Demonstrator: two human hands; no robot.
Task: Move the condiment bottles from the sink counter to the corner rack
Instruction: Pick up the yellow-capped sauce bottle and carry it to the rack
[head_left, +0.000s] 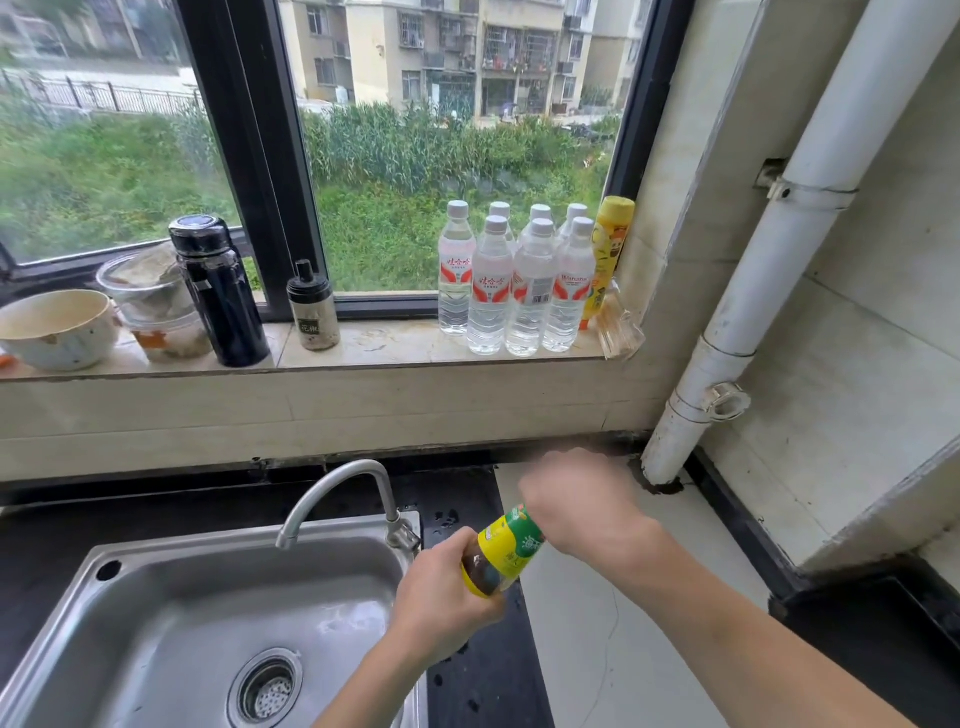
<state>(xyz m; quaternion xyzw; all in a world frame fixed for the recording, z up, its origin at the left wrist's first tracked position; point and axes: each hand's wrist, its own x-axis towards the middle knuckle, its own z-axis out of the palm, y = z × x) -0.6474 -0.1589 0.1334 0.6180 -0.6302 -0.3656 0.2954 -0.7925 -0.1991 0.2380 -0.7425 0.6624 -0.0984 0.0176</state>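
Note:
A condiment bottle (506, 551) with dark liquid and a yellow and green label is held tilted above the counter, just right of the sink. My left hand (441, 603) grips its lower end. My right hand (582, 504) is closed around its upper end and hides the cap; the hand is blurred. No corner rack is in view. A small dark-capped spice jar (313, 309) stands on the window sill.
The steel sink (156, 623) with its tap (337, 499) fills the lower left. On the sill stand several water bottles (514, 286), a yellow bottle (608, 254), a black flask (221, 291) and dirty bowls (57, 327). A white pipe (737, 312) runs down the right corner.

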